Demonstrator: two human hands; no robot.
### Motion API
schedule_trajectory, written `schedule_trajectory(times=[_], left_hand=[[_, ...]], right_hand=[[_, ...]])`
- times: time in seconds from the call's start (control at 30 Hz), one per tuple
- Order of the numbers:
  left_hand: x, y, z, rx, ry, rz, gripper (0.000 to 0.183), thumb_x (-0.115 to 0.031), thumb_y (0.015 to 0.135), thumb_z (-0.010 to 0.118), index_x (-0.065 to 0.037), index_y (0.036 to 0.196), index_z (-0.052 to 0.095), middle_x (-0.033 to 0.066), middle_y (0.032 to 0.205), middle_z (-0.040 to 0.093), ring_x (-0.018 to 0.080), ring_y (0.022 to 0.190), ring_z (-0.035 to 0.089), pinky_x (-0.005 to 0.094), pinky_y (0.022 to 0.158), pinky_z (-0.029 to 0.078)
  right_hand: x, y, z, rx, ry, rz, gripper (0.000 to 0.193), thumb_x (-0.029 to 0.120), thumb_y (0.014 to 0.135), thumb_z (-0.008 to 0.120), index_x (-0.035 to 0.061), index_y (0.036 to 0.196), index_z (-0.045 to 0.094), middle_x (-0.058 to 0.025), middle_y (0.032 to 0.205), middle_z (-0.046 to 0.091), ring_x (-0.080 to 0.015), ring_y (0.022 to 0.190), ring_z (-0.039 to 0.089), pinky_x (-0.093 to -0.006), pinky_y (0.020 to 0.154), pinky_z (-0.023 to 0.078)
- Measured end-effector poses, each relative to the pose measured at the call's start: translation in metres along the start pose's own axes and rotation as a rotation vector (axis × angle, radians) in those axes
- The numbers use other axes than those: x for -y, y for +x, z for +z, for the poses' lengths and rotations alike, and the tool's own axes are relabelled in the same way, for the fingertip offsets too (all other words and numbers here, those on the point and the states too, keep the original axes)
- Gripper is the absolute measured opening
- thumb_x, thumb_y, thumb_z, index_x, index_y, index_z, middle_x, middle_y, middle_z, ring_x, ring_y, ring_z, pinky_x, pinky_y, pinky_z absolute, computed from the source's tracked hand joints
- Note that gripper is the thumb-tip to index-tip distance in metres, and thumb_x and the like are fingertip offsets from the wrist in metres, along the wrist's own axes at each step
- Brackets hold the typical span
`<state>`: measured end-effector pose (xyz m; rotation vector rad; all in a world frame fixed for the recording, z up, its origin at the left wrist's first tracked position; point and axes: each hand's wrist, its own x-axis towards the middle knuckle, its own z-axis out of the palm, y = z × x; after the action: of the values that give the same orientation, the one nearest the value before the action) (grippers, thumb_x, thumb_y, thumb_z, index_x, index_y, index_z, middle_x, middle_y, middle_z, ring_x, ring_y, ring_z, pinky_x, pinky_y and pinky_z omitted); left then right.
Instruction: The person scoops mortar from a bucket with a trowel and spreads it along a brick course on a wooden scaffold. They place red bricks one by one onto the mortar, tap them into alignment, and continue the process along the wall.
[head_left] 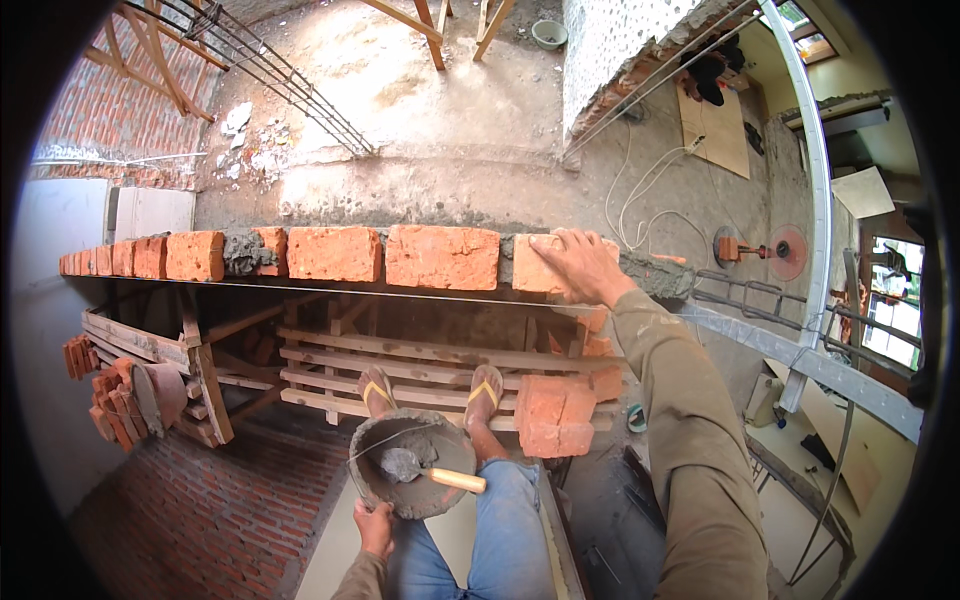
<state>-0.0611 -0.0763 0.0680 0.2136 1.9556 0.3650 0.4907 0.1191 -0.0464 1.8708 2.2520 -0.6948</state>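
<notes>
My right hand [580,262] grips an orange brick [530,272] at the right end of the top course, fingers over its upper face. More bricks [442,257] run left along the wall, with grey mortar [246,254] lumped between two of them. Wet mortar also lies on the wall top [655,274] just right of my hand. Down by my knees, my left hand [375,528] is closed on the rim of a mortar bucket [362,478]. Inside the bucket rests a trowel [458,481], its wooden handle over the right rim and its blade in grey mortar.
A taut string [330,286] follows the wall's near edge. My sandalled feet stand on wooden scaffold planks [330,380], beside stacked bricks [557,415]. A metal post [812,180] rises at right. Rebar [300,85] slants at upper left; cables [640,190] cross the floor beyond.
</notes>
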Motion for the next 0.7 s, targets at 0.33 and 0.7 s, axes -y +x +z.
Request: schedule_trajectory(times=[0.33, 0.7], left_hand=[[-0.003, 0.002, 0.0, 0.043, 0.018, 0.054, 0.027, 0.006, 0.08, 0.062, -0.01, 0.098, 0.051, 0.0013, 0.078, 0.055, 0.0099, 0.056, 0.049, 0.026, 0.049, 0.041], [-0.014, 0.003, 0.013, 0.054, -0.005, 0.045, 0.029, 0.009, 0.08, 0.059, -0.01, 0.099, 0.05, 0.0007, 0.078, 0.055, 0.0091, 0.056, 0.048, 0.0252, 0.048, 0.039]], right_hand=[[-0.009, -0.019, -0.005, -0.028, -0.01, 0.056, 0.116, 0.029, 0.055, 0.094, 0.0266, 0.156, 0.036, -0.0183, 0.138, 0.05, -0.0357, 0.124, 0.05, -0.0472, 0.1, 0.038], [0.005, -0.005, 0.01, -0.043, -0.037, 0.009, 0.119, 0.026, 0.052, 0.095, 0.0298, 0.156, 0.037, -0.0125, 0.13, 0.052, -0.0325, 0.12, 0.051, -0.0467, 0.096, 0.039]])
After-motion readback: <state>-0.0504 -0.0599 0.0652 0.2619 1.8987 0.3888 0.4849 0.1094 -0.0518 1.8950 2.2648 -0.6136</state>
